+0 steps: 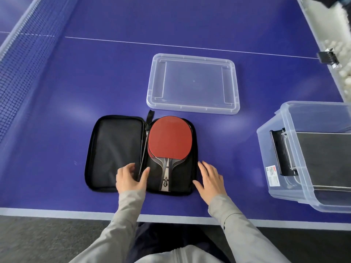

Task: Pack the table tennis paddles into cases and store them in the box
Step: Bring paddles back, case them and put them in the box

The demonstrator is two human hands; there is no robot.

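- paddle (169, 138) with a red rubber face lies in the right half of the open black case (114, 152), blade toward the far end, handle toward the person; a second blade edge seems to peek out under it, though i cannot be sure it is another paddle.
- the case sits opened flat like a book on the blue table (57, 92) near its front edge; the left half shows only dark lining.
- left hand (131, 177) rests at the case's spine near the bottom, fingers loosely bent and spread, thumb toward the handle; it looks to be touching the flap's inner edge, not clearly pinching it.
- right hand (209, 179) lies flat and spread just beside the case's right edge, holding nothing.
- the step in hand looks like closing the case: i would steady the right half with the right hand, fold the left flap over with the left, check that the handle sits inside the zip line, then run the zipper round.
- risk: the strap (150, 116) at the top could catch in the zip.
- clear box (284, 118) stands well to the right and already holds a dark flat item, seemingly another case (322, 158).
- its clear lid (192, 83) lies on the table beyond the case, nothing on it.
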